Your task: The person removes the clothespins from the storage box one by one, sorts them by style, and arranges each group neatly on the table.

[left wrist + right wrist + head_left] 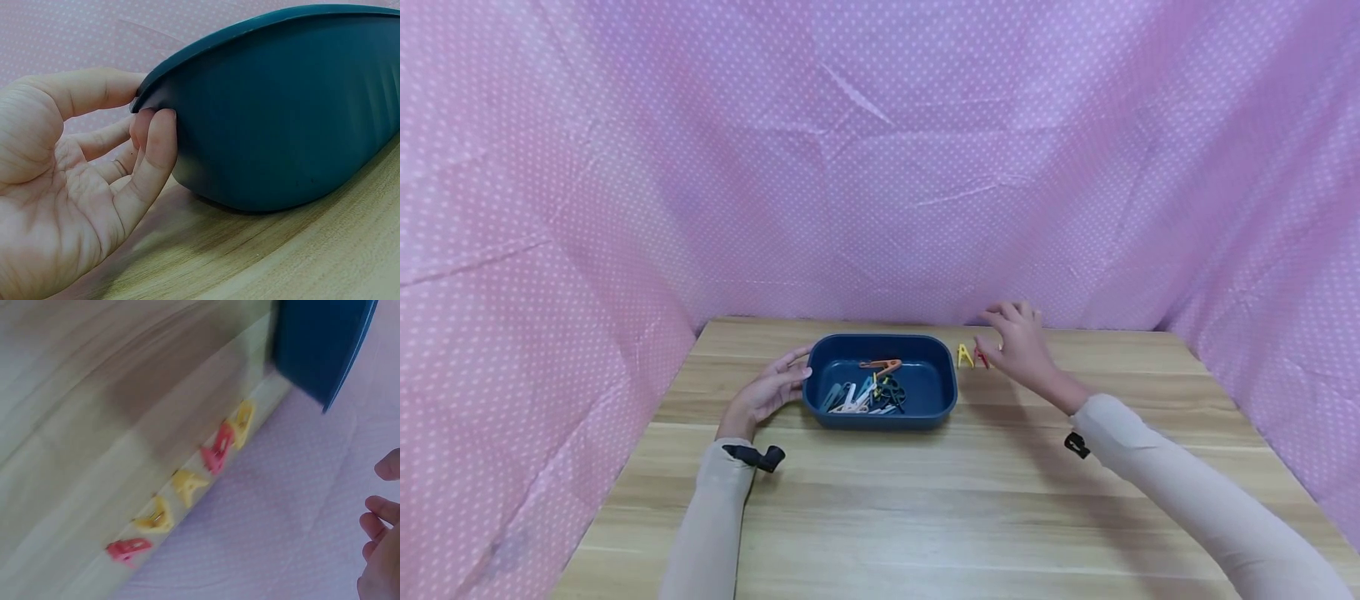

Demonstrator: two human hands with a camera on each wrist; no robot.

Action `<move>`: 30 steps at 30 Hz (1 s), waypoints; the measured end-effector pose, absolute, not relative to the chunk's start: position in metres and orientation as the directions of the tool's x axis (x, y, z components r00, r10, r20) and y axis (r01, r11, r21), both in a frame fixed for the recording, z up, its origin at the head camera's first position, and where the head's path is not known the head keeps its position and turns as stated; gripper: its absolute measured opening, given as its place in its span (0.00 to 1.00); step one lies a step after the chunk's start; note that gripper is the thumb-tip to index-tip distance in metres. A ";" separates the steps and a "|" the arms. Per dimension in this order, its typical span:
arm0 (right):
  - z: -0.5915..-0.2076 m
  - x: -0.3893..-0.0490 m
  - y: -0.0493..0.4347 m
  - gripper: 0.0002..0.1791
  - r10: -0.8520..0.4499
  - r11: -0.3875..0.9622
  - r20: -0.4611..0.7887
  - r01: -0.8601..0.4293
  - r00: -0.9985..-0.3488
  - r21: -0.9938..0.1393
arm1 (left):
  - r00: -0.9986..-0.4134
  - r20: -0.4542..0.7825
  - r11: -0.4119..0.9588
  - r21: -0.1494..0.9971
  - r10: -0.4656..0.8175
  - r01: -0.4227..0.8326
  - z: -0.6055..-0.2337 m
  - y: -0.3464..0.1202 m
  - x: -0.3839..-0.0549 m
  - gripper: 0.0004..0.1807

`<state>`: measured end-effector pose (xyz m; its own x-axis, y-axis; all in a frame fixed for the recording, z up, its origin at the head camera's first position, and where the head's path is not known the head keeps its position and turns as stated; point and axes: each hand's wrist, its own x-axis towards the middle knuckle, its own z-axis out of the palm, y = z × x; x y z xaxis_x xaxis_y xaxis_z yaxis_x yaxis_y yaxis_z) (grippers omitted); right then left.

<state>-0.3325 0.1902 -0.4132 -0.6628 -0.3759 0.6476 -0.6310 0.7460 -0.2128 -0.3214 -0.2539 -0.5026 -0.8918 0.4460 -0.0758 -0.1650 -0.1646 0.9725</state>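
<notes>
My left hand grips the left end of a dark blue plastic bin; in the left wrist view the thumb lies at the rim and fingertips touch the wall below it. Inside the bin are an orange clothespin and a pile of white, teal, yellow and dark clips. Right of the bin my right hand hovers, holding nothing, thumb and fingers apart. Below it a yellow clothespin and a red clothespin stand in a row, partly hidden by the hand.
In the right wrist view, several red and yellow clothespins, among them a red one, line the back edge of the wooden table. Pink dotted cloth hangs behind and on both sides.
</notes>
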 end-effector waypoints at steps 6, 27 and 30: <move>-0.406 -0.329 0.164 0.19 -0.487 0.696 0.603 -0.697 -0.632 -0.170 | -0.895 -0.075 -0.165 0.973 0.441 -0.163 -0.501 -0.256 -0.321 0.34; -0.392 -0.317 0.075 0.20 -0.853 0.493 0.278 -0.857 -0.442 0.149 | -0.888 -0.072 -0.161 0.974 0.454 -0.161 -0.500 -0.255 -0.319 0.33; -0.391 -0.318 0.067 0.20 -0.856 0.495 0.237 -0.860 -0.459 0.126 | -0.888 -0.072 -0.157 0.975 0.454 -0.159 -0.499 -0.255 -0.320 0.33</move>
<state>-0.3181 0.0675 -0.3906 -0.4588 -0.8564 0.2367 -0.8596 0.4953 0.1257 -0.3204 -0.2548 -0.4993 -0.8878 0.4545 -0.0720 -0.1593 -0.1567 0.9747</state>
